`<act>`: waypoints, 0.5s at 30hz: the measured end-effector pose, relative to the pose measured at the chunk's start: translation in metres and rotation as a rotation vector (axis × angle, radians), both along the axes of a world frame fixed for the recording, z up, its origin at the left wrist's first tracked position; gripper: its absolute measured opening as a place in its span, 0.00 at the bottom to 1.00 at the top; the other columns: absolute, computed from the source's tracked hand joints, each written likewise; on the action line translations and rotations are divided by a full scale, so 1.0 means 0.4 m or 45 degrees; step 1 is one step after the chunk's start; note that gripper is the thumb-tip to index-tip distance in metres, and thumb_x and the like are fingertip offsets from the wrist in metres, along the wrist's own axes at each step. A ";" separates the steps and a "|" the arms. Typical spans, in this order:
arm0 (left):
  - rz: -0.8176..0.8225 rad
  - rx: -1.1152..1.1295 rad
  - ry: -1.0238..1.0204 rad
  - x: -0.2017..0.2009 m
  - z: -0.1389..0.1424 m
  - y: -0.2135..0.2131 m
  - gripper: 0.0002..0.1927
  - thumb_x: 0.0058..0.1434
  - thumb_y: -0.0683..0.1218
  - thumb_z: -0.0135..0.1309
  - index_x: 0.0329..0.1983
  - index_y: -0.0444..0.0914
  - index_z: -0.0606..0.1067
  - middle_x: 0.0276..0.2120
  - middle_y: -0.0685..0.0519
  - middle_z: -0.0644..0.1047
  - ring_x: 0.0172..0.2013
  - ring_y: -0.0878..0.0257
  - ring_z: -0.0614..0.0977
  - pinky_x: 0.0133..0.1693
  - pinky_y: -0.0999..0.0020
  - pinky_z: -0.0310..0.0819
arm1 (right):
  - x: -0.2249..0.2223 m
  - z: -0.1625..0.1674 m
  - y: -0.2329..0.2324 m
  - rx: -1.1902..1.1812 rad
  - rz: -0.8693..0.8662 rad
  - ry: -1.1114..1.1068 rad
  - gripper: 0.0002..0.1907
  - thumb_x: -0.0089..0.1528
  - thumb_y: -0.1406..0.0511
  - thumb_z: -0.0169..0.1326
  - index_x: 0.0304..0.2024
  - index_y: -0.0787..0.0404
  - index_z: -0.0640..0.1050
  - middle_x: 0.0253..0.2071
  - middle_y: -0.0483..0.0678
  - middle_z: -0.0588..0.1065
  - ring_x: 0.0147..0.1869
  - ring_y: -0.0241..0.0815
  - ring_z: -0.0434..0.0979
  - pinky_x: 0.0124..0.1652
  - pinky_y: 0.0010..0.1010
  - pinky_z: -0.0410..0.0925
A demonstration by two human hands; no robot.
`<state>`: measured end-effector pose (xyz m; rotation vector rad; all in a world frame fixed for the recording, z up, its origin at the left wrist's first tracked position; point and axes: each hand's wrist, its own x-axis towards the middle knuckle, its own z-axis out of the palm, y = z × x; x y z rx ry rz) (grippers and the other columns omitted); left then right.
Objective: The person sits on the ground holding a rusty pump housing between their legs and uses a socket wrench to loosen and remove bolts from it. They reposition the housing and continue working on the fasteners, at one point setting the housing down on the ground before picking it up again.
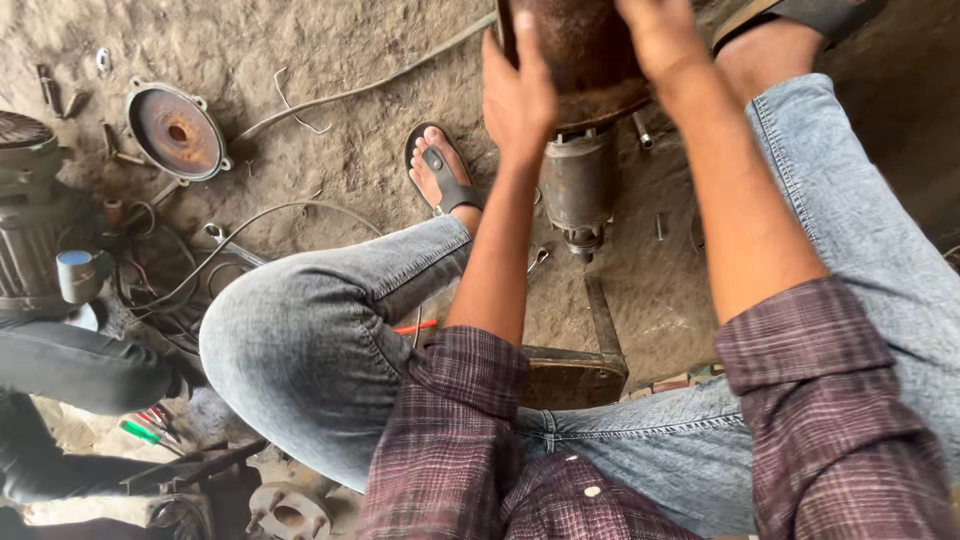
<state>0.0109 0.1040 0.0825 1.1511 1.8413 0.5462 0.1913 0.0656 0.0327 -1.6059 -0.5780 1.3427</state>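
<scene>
A rusty brown cylindrical motor housing (585, 55) stands at the top centre, above a grey metal motor part (578, 185) that rests on the dirt floor. My left hand (517, 92) presses flat against the housing's left side. My right hand (662, 45) grips its right side. Both hands clasp the housing between them. My knees in grey jeans spread to either side, and my left foot in a black sandal (440, 170) sits beside the motor part.
A rusty round end cover (177, 132) lies at upper left. A ribbed grey motor (28, 230) with tangled wires stands at the left edge. A spanner (538, 260), bolts and a cable lie on the dirt. Another person's dark-trousered leg (80, 365) is lower left.
</scene>
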 end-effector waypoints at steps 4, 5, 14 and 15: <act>-0.130 -0.111 0.180 -0.007 0.026 0.007 0.46 0.61 0.74 0.41 0.66 0.34 0.67 0.55 0.36 0.79 0.55 0.41 0.81 0.58 0.51 0.70 | -0.071 0.022 0.026 0.103 0.053 -0.150 0.30 0.67 0.49 0.59 0.59 0.68 0.75 0.58 0.52 0.78 0.58 0.41 0.76 0.57 0.36 0.70; -0.133 -0.141 0.199 -0.017 0.029 0.018 0.47 0.60 0.75 0.42 0.66 0.34 0.66 0.55 0.35 0.78 0.55 0.40 0.80 0.57 0.51 0.71 | -0.088 0.040 0.028 -0.025 0.066 -0.256 0.31 0.66 0.49 0.60 0.57 0.69 0.74 0.56 0.54 0.78 0.59 0.43 0.77 0.56 0.37 0.70; -0.409 -0.041 0.079 -0.098 -0.089 0.018 0.44 0.69 0.72 0.27 0.67 0.33 0.66 0.58 0.33 0.76 0.59 0.34 0.74 0.61 0.48 0.64 | -0.261 0.161 -0.087 -0.188 0.208 -0.820 0.32 0.64 0.55 0.62 0.54 0.76 0.67 0.52 0.74 0.74 0.58 0.72 0.74 0.55 0.52 0.68; -0.467 -0.061 0.036 -0.108 -0.107 0.034 0.43 0.67 0.71 0.25 0.66 0.35 0.68 0.58 0.34 0.76 0.58 0.35 0.74 0.60 0.48 0.64 | -0.282 0.158 -0.088 -0.235 0.221 -0.800 0.31 0.64 0.56 0.61 0.54 0.76 0.67 0.52 0.74 0.74 0.58 0.72 0.73 0.55 0.53 0.68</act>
